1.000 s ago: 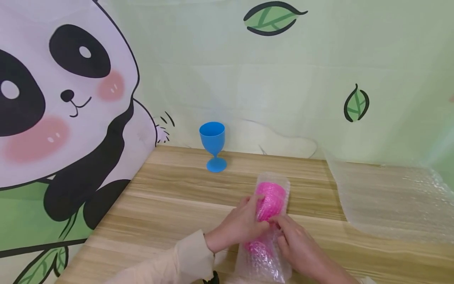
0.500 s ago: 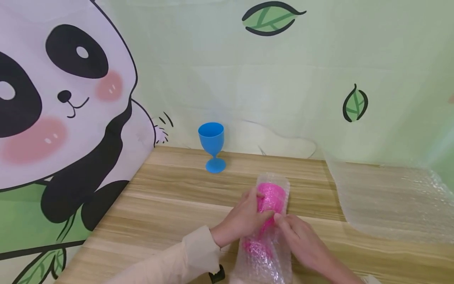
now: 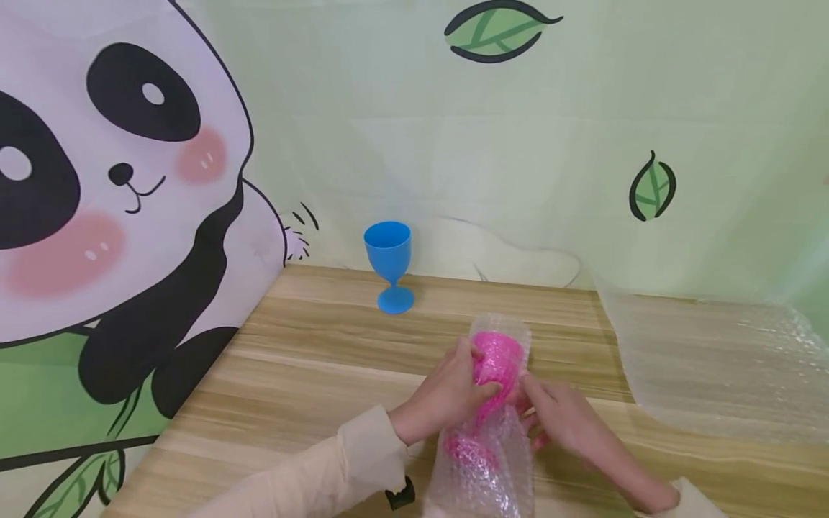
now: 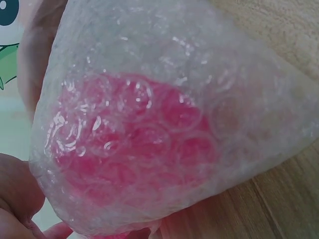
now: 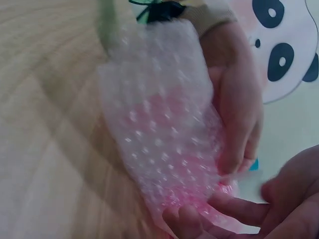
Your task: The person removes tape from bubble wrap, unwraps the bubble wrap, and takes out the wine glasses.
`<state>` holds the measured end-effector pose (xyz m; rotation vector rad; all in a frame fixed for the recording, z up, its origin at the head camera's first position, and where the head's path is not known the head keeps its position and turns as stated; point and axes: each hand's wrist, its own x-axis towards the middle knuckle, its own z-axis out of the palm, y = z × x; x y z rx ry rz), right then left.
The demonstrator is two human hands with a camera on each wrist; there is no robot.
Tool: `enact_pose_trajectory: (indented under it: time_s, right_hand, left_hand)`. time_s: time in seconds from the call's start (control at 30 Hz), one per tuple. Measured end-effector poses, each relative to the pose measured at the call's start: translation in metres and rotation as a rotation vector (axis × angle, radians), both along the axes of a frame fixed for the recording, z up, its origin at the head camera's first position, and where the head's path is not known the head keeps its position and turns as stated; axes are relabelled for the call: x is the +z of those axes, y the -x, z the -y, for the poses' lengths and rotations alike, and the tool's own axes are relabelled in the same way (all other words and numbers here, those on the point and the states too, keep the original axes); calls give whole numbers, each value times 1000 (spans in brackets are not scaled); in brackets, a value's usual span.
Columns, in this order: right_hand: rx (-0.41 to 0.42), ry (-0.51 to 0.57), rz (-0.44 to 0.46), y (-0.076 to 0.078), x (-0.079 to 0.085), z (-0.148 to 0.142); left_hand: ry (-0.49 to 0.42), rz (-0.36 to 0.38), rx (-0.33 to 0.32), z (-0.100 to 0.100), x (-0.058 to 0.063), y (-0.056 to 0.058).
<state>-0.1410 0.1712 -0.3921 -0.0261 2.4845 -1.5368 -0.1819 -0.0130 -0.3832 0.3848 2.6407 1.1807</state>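
Observation:
A pink goblet (image 3: 499,352) lies inside a bubble wrap sleeve (image 3: 495,475) on the wooden table, its bowl away from the person. My left hand (image 3: 443,392) grips the wrapped bowl from the left, thumb across the near end of it. At the right side of the wrap is my right hand (image 3: 570,421), its thumb apart from the loosely bent fingers. In the right wrist view those fingers (image 5: 239,209) are right at the wrap's surface. The left wrist view shows the wrapped pink foot (image 4: 134,139) close up through the bubbles.
A blue goblet (image 3: 388,252) stands upright near the back of the table. Another sheet of bubble wrap (image 3: 719,367) lies flat at the right. Behind the table (image 3: 311,360) hangs a cloth (image 3: 401,108) printed with a panda and leaves.
My right hand's thumb and fingers have come apart from their pinch beside my left thumb and moved right, to the wrap's edge. My left hand keeps its grip.

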Motion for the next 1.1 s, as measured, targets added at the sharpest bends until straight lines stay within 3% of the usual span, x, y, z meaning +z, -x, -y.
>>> enact_pose_trajectory:
  time_s: [0.2,0.33,0.57,0.73,0.9,1.1]
  right_hand:
    - [130,-1,0,13,-2,-9]
    - [105,-35,16,19,-4,-8]
    - [80,23,28,26,-7,-11]
    - [67,46,29,27,-8,-11]
    - [58,-2,1,25,-12,-10]
    - [36,-33,43,21,-14,-9]
  left_hand:
    - [14,-2,8,-2,-1,0]
    - [18,-4,13,-3,-2,0]
    - [13,3,8,-4,0,1]
    - [10,15,12,-4,0,1]
    - [15,21,15,-5,0,1]
    - [23,46,28,-6,2,4]
